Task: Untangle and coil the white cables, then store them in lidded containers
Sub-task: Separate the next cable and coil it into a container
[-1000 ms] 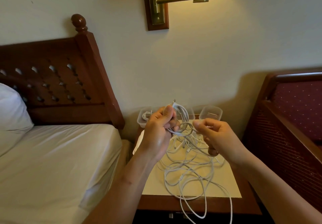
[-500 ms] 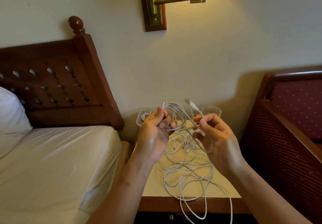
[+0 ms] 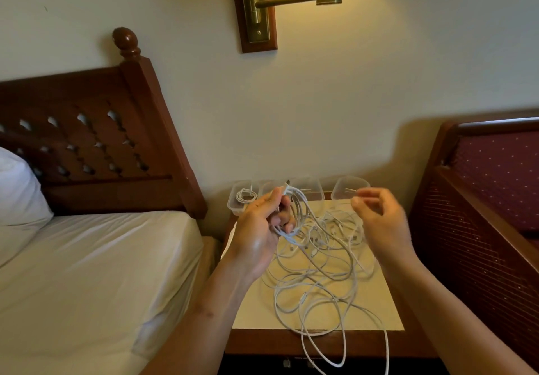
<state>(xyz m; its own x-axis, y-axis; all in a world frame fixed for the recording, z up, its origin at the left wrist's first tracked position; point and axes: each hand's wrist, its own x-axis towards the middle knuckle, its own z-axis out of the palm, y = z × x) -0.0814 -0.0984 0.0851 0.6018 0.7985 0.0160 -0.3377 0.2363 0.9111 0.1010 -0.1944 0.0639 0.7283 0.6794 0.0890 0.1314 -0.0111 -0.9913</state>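
Far left, white pillow [image 3: 17, 191] on a bed [image 3: 87, 272] in a pale sheet, carved wooden headboard [image 3: 87, 147] behind. Higher on the wall, lit brass wall lamp [image 3: 256, 10] on a wooden plate. Below it, wooden nightstand [image 3: 320, 342] with a cream top, set between the bed and the furniture at right.

Along its back edge, by the wall, a row of clear tubs: leftmost container [image 3: 233, 207] with a small coiled cable [image 3: 245, 195] inside, middle container [image 3: 313, 189] partly hidden behind the held cable, rightmost container [image 3: 350, 183] behind the right fingertips.

Raised over the nightstand's back left, left hand [image 3: 259, 229], fingers curled tight round several loops of white cable [image 3: 299, 208], one plug end poking up above the thumb. From those loops, strands down into the cable tangle [image 3: 320, 275], spread loose over the cream top, a few loops hanging over the front edge.

Lifted just right of the tangle and apart from the other hand, right hand [image 3: 379, 220], blurred, fingers loosely curled with thumb near fingertip. Impossible to tell whether pinching a strand or not.

Far right, wood-framed seat [image 3: 495, 170] in maroon dotted fabric.
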